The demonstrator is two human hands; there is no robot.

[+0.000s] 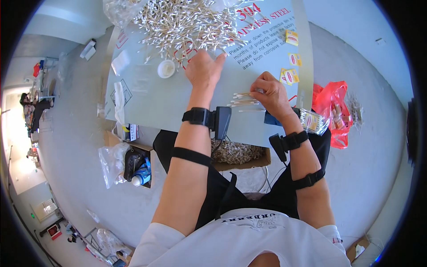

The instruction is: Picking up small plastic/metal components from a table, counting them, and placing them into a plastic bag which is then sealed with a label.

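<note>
A big loose pile of cotton swabs (187,24) with white tips lies at the far side of the table. My left hand (204,70) is at the near edge of this pile, thumb spread away from the fingers. Its fingertips bend down out of sight, and nothing shows in its grasp. Farther right, my right hand (271,92) pinches the ends of a few cotton swabs (241,95) between thumb and fingers. Beneath them, several more swabs (242,104) lie roughly side by side on the table. A small round white tub (166,69) stands left of my left hand.
Yellow paper cards (292,37) lie along the table's (151,107) right side. A clear pack of swabs (312,121) and a red plastic bag (339,111) are beyond its right edge. Below the near edge sits a cardboard box of swabs (240,153). Another box (147,171) holds a bottle.
</note>
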